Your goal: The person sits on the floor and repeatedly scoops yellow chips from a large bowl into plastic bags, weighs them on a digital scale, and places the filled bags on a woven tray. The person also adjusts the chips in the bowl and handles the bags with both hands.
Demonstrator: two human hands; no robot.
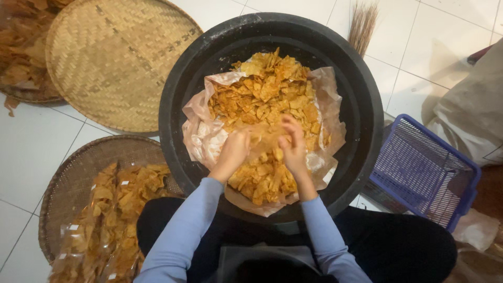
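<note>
Blue-sleeved forearms, nearest the lens, reach fwd over dark-clothed knees into a large black tub (361, 105) lined w/ pale paper (201, 128) and heaped w/ orange-yellow chips (270, 91). Left hand (233, 149) and right hand (292, 144) meet over the heap's centre, fingers curled and partly closed on a thin clear bag (263, 139) held between them, chips showing through it. Surroundings: round woven tray (112, 63) upper left, second woven tray (68, 181) lower left carrying filled clear chip packets (110, 215), blue plastic basket (424, 170) at right, white tiled floor (31, 147).
</note>
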